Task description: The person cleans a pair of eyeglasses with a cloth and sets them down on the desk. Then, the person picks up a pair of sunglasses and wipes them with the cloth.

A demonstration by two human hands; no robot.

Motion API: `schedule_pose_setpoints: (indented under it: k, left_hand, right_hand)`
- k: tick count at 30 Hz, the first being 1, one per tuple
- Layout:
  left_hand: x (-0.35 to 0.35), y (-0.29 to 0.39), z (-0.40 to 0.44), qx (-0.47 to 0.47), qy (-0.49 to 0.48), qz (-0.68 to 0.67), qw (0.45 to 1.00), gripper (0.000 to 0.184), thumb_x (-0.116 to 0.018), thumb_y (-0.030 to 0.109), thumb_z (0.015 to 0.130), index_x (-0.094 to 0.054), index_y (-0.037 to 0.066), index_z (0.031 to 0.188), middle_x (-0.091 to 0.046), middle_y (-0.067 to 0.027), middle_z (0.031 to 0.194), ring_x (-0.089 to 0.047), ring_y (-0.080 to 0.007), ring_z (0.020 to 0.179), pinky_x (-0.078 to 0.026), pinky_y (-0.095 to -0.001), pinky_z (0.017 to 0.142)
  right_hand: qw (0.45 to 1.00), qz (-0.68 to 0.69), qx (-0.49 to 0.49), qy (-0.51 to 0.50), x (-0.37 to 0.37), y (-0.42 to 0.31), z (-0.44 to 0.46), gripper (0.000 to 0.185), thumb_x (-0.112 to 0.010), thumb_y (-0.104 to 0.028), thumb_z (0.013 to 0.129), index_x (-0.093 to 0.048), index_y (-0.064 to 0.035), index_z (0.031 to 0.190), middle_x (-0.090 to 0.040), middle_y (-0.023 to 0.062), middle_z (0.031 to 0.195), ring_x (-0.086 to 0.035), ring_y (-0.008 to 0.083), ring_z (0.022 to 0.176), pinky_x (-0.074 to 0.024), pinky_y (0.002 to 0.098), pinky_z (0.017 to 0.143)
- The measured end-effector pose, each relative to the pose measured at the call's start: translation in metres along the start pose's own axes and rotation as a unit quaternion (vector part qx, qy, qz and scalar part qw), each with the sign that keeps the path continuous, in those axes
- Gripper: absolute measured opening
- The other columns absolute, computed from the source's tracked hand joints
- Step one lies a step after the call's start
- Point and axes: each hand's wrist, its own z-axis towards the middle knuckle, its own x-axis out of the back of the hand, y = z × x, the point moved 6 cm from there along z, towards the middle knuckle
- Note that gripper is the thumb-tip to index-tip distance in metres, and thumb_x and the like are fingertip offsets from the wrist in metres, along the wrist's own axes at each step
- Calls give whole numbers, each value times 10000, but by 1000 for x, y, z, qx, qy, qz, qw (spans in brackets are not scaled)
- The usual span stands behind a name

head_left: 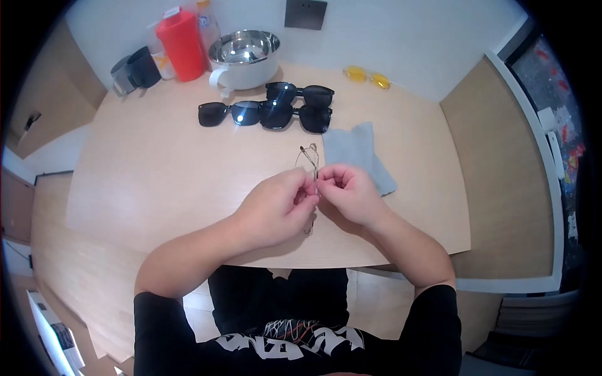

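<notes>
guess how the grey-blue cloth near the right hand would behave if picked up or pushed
The cloth would probably hang floppy when lifted, as it lies flat with a soft-looking fold. It is likely light, since it looks thin. Pushed, it may rumple rather than roll, having no round shape.

The left hand [273,203] and right hand [350,193] partly hide the glasses [315,160]; far left, the jug [180,47] partly hides the bottle [207,25].

White lettering [276,348] on the black shirt [426,335] — apparently too distorted to read.
</notes>
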Motion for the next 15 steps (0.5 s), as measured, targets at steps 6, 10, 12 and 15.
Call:
schedule_pose_setpoints:
  k: [6, 10, 12, 15]
  left_hand:
    - [8, -5, 3, -1, 25, -49, 998, 138, -633, 109, 901, -553, 0, 931, -634, -113, 763, -627, -199, 690, -502, -319, 636]
    - [14, -14, 5, 4, 62, -61, 996, 171, -671, 96, 870, -539, 5, 932, -559, -55, 716, -542, -140, 648, -466, -277, 607]
    - [16, -17, 5, -8, 75, -98, 992, 189, -677, 80, 857, -528, 9, 950, -517, -22, 734, -496, -105, 655, -444, -252, 605]
    - [21, -23, 6, -40, 104, -191, 975, 223, -669, 51, 843, -517, 20, 1005, -481, 3, 827, -456, -68, 702, -426, -222, 624]
  right_hand:
    - [999, 48, 6, 5, 9, -10, 3, 64, -635, -73, 934, -648, -12, 951, -650, 3, 819, -562, 42, 686, -431, 195, 580]
    - [996, 87, 19, 5, 12, -13, 0, 78, -643, -74, 935, -655, -7, 973, -664, 6, 843, -564, 36, 701, -428, 185, 585]
    - [995, 91, 37, -3, 13, -11, 0, 79, -647, -75, 933, -657, -8, 975, -667, 5, 850, -568, 34, 712, -429, 182, 591]
    - [997, 65, 39, -11, 14, -13, 1, 72, -655, -72, 925, -661, -12, 966, -666, -1, 852, -573, 32, 727, -431, 183, 602]
